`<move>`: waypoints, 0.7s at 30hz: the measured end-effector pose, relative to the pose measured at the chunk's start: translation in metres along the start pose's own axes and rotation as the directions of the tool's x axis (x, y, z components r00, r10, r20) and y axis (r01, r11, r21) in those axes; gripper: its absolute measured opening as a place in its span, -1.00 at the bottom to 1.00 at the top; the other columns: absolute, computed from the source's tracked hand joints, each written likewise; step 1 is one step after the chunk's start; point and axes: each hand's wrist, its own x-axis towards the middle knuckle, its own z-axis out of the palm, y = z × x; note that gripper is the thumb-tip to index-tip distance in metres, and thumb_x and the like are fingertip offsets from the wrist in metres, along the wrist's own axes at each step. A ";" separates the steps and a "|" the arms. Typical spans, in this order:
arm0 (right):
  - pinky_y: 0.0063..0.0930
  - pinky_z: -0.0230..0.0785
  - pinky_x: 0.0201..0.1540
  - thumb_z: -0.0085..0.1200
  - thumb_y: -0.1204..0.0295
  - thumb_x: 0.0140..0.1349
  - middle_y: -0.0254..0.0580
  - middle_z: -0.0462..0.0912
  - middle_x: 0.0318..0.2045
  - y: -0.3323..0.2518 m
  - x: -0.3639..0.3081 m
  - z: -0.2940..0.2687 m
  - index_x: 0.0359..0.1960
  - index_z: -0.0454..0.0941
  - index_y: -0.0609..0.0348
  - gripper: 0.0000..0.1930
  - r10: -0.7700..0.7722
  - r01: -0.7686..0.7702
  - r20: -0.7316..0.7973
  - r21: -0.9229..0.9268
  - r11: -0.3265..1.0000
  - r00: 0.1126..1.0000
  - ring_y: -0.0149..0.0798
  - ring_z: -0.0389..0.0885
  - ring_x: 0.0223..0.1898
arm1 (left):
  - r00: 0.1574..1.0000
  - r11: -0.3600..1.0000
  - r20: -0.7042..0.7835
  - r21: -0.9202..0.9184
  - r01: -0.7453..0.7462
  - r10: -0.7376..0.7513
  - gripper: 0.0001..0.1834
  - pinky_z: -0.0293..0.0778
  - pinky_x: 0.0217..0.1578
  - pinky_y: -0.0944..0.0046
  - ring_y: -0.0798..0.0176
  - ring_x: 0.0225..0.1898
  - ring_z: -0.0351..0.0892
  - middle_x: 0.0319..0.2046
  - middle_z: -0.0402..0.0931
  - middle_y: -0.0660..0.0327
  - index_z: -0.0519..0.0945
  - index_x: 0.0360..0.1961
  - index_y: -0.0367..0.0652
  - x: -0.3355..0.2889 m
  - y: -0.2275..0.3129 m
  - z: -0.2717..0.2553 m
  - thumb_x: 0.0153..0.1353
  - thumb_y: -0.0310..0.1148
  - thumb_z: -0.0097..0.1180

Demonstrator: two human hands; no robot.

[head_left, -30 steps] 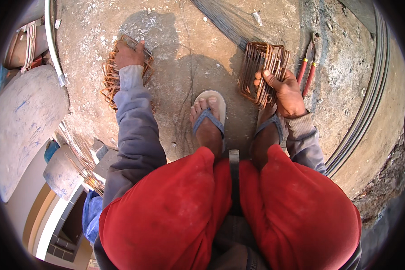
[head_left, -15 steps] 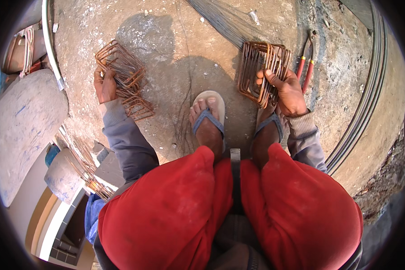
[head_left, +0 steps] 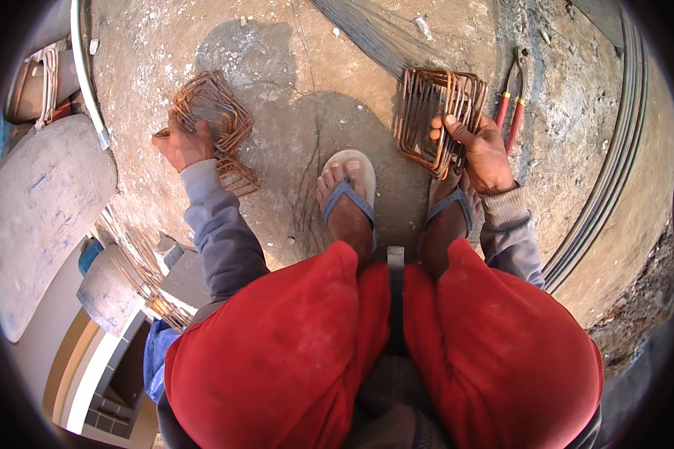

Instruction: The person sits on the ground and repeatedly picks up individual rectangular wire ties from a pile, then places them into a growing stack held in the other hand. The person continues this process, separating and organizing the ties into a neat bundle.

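Rusty steel all over here. We've got our left hand (head_left: 181, 144) closed around a bunch of rusty square wire ties (head_left: 211, 120), lifted a bit off the concrete floor (head_left: 292, 90), with more loops hanging below it. Our right hand (head_left: 481, 153) has its fingers (head_left: 448, 127) wrapped over the edge of a second stack of square ties (head_left: 436, 116), standing upright on the floor just ahead of our right foot. Red-handled pliers (head_left: 511, 101) lie just beside that stack. We're in red shorts and blue flip-flops (head_left: 350, 191). Long thin rods (head_left: 614, 161) curve along the right.
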 end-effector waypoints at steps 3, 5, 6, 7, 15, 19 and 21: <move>-0.49 0.54 -0.22 0.11 0.47 0.31 -0.14 0.68 -0.31 0.002 0.002 -0.004 -0.12 0.51 0.32 -0.81 -0.012 0.012 0.007 -0.029 1.000 1.000 -0.34 0.67 -0.32 | 0.999 0.998 -0.003 -0.043 -0.040 0.040 -0.44 0.48 -0.09 0.04 -0.10 -0.23 0.57 -0.26 0.56 -0.07 0.56 0.11 -0.10 0.001 0.014 0.000 0.01 -0.26 0.23; -0.49 0.54 -0.22 0.11 0.47 0.31 -0.14 0.68 -0.30 0.002 0.002 -0.004 -0.11 0.51 0.32 -0.80 -0.010 0.010 0.007 -0.039 0.999 1.000 -0.33 0.67 -0.32 | 0.996 0.981 -0.014 -0.174 -0.085 0.084 -0.47 0.50 -0.14 0.05 -0.08 -0.26 0.58 -0.29 0.56 -0.02 0.57 0.10 -0.09 0.008 0.021 0.005 0.03 -0.30 0.22; -0.50 0.54 -0.22 0.10 0.47 0.31 -0.14 0.68 -0.30 0.002 0.002 -0.005 -0.11 0.51 0.32 -0.80 -0.002 0.002 0.003 -0.035 0.999 1.000 -0.34 0.67 -0.32 | 0.991 0.970 -0.036 -0.203 -0.132 0.127 -0.49 0.50 -0.16 0.06 -0.08 -0.26 0.58 -0.30 0.56 -0.02 0.57 0.09 -0.08 0.009 0.025 0.006 0.04 -0.31 0.22; -0.50 0.54 -0.22 0.10 0.47 0.31 -0.14 0.68 -0.30 0.002 0.002 -0.005 -0.11 0.51 0.32 -0.80 0.006 -0.006 0.002 -0.031 1.000 1.000 -0.34 0.67 -0.32 | 0.984 0.957 -0.060 -0.228 -0.178 0.169 -0.50 0.51 -0.18 0.07 -0.08 -0.27 0.59 -0.30 0.56 -0.02 0.58 0.09 -0.08 0.010 0.031 0.005 0.05 -0.32 0.23; -0.49 0.54 -0.21 0.11 0.46 0.31 -0.15 0.68 -0.29 0.002 0.002 -0.004 -0.11 0.51 0.30 -0.80 0.002 -0.002 0.003 -0.033 0.999 1.000 -0.33 0.67 -0.31 | 0.988 0.872 0.153 -0.486 0.047 0.032 -0.62 0.51 -0.27 0.04 -0.07 -0.26 0.56 -0.40 0.50 0.01 0.62 -0.06 -0.09 0.009 0.062 0.014 0.06 -0.27 0.31; -0.48 0.54 -0.20 0.11 0.47 0.31 -0.15 0.68 -0.30 0.001 0.001 -0.003 -0.10 0.50 0.31 -0.81 -0.003 0.004 0.006 -0.041 0.999 1.000 -0.33 0.66 -0.30 | 0.979 0.951 0.014 -0.242 -0.194 0.203 -0.65 0.50 -0.19 0.04 -0.05 -0.15 0.56 -0.27 0.50 0.00 0.60 -0.11 -0.08 0.014 0.050 0.031 0.06 -0.27 0.32; -0.47 0.54 -0.21 0.11 0.47 0.31 -0.15 0.68 -0.30 0.001 0.003 -0.004 -0.10 0.50 0.31 -0.81 -0.001 0.001 0.005 -0.047 0.999 1.000 -0.33 0.66 -0.30 | 0.961 0.944 -0.051 -0.181 -0.277 0.272 -0.66 0.50 -0.18 0.04 -0.05 -0.14 0.55 -0.20 0.48 -0.01 0.58 -0.12 -0.07 0.007 0.054 0.033 0.06 -0.28 0.32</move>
